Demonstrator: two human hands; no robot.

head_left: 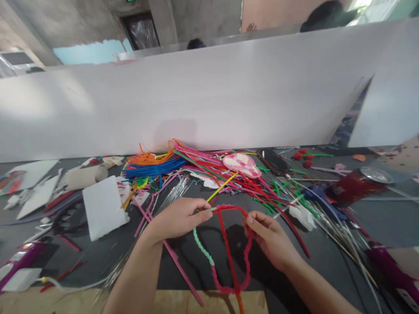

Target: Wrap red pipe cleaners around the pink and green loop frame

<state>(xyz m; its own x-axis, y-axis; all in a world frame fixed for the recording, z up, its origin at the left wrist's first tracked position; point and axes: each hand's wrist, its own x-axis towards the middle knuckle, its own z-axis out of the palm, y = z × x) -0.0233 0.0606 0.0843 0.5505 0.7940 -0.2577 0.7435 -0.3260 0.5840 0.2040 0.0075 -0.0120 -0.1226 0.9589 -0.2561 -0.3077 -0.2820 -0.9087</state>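
Observation:
Between my hands hangs a loop of twisted pipe cleaners (247, 257), part mint green and part dark pink and red, with a straight red stem (227, 240) running down its middle to an orange end. My left hand (188, 216) pinches the mint green part at the loop's upper left. At the upper right, the fingers of my right hand (265, 233) are closed on the red and pink rim. A yellow stick (222, 186) slants up behind my left fingertips; I cannot tell whether they touch it.
Bundles of blue (160, 169) and pink pipe cleaners (196, 157) lie along a white partition (196, 96). A pink patterned oval piece (242, 165) rests on them. To the right are a phone (273, 161) and a red can (356, 185); to the left, white card (104, 207) and a cardboard tube (85, 176).

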